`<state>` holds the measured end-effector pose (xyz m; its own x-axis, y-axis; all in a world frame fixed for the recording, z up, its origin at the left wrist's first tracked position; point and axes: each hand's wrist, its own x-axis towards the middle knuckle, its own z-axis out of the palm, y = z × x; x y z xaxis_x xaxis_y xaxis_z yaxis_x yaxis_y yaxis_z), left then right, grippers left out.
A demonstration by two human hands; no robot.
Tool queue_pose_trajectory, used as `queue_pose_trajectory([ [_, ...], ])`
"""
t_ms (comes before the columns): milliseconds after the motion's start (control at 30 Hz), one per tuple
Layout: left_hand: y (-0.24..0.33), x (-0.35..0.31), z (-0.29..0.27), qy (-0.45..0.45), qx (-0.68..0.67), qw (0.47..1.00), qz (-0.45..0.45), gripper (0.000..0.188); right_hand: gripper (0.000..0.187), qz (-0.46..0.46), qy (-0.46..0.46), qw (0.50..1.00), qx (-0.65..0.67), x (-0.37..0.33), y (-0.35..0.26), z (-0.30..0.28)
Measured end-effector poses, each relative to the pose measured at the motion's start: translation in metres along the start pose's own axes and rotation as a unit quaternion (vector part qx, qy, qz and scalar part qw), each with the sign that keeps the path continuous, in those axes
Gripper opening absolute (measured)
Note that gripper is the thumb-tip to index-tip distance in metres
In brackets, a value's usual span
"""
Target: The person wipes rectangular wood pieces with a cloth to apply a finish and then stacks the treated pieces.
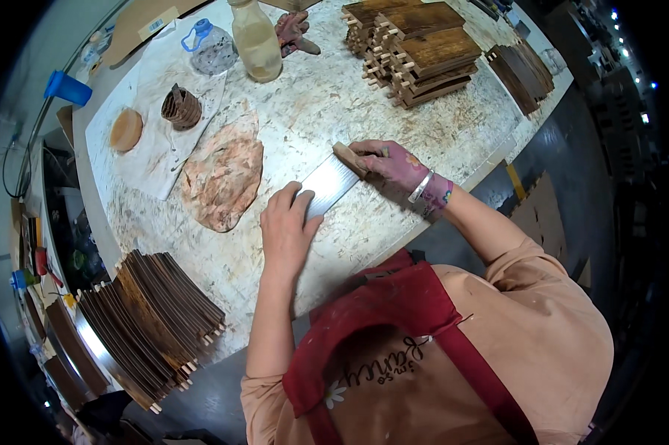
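A flat rectangular panel (333, 184), bright with reflected light, lies on the pale, stained surface (305, 122) between the person's two hands, set obliquely with its upper end toward the right. The bare left hand (285, 219) rests over the panel's lower end, its fingers extended and its thumb set apart from them. The right hand (397, 167), in a stained pink patterned glove, holds a small brown block (347, 158) across the panel's upper end; the block's material cannot be told. Left of the panel lies a crumpled, reddish-stained cloth (227, 178). Beyond it, a ribbed brown container (182, 111) and a round amber disc (126, 130) sit on a white sheet (145, 165). Farther back stand a clear jug (214, 58) with a blue handle and a translucent bottle (258, 48) of cloudy liquid, beside a stained, crumpled glove (297, 33). A stack of brown wooden slats (434, 52) with pale pegs occupies the upper right, with darker slats (522, 76) near the right edge. At the lower left, a long row of dark pegged slats (153, 315) lies closely packed.
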<state>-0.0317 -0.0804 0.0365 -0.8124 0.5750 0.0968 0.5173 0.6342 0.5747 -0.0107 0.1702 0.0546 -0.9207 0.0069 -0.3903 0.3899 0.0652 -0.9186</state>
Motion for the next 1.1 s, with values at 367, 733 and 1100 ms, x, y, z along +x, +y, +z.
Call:
queue_pose_trajectory([
  [367,0.001,0.005,-0.004,-0.011,0.0,1.0,0.009,0.04,0.044,-0.035,-0.016,0.996,-0.08,-0.049,0.028,-0.02],
  [733,-0.056,0.049,-0.033,-0.164,-0.038,0.986,0.006,0.035,0.034,-0.382,-0.033,0.808,-0.448,-0.058,0.026,0.076],
  [1100,-0.069,0.051,-0.026,-0.175,-0.057,0.982,0.039,0.037,0.026,-0.486,-0.008,0.701,-0.521,-0.027,0.043,0.097],
])
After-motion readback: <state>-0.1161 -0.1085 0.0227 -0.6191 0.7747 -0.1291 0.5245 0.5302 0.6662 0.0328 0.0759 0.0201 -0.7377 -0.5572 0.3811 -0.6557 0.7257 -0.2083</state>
